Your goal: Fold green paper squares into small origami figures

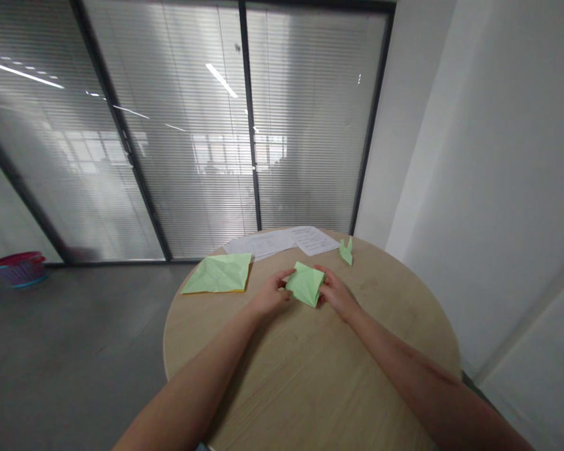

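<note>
A folded square of light green origami paper is held between my two hands just above the round table. My left hand grips its left corner, thumb and fingers closed on the edge. On the opposite side my right hand pinches the right edge, some of its fingers hidden behind the paper. Creases run across the folded square. To the left lies a stack of green paper sheets with a yellow edge showing underneath. A small folded green paper figure with two pointed tips stands at the back right.
White printed sheets lie along the far edge of the round wooden table. Behind it rises a glass partition with blinds; a white wall is at the right. A red and blue basket sits on the floor at far left.
</note>
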A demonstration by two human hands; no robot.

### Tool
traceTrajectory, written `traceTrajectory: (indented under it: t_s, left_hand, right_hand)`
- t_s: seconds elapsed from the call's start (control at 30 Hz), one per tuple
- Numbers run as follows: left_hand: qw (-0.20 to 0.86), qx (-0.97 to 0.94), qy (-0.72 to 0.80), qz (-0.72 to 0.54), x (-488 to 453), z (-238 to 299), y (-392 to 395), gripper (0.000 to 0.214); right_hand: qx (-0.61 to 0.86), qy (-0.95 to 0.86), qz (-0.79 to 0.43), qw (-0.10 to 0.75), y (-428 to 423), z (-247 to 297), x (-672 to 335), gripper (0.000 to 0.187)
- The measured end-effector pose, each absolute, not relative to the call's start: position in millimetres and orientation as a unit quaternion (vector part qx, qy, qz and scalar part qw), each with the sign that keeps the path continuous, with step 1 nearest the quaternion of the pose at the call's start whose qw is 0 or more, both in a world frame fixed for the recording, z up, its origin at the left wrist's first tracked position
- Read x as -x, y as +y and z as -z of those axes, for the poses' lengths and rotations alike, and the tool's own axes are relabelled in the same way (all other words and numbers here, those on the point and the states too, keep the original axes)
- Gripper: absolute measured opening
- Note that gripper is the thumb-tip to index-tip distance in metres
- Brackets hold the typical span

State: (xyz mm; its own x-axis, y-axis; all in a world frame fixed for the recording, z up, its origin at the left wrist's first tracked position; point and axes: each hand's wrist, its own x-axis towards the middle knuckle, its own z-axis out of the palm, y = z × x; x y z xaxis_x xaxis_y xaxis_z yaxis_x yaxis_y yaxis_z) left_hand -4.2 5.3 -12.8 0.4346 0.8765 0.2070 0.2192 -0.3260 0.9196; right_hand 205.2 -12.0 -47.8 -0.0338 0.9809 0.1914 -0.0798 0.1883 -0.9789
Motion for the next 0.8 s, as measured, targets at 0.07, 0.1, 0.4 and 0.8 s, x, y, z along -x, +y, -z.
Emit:
traceTrajectory:
  t_s: [0.07,0.1,0.4,0.8]
  left_hand:
    - [0.429,-0.73,0.379,-0.374,4.5,10.9,3.8,0.074]
    - [0.424,-0.733,0.379,-0.374,4.5,10.3,3.3,0.074]
    - [0.436,-0.734,0.36,-0.377,4.0,11.6,5.1,0.074]
    - [0.408,-0.753,0.34,-0.388,2.4,14.0,5.8,0.053]
  right_hand:
    - [0.417,-0.541,-0.476,0.554,-11.5,48.4,-204.4,0.062]
    - [0.417,-0.544,-0.473,0.554,-11.3,48.6,-204.1,0.061]
    - [0.441,-0.546,-0.439,0.561,-6.4,54.3,-208.7,0.034]
    - [0.454,-0.569,-0.407,0.551,-5.7,54.1,-210.2,0.026]
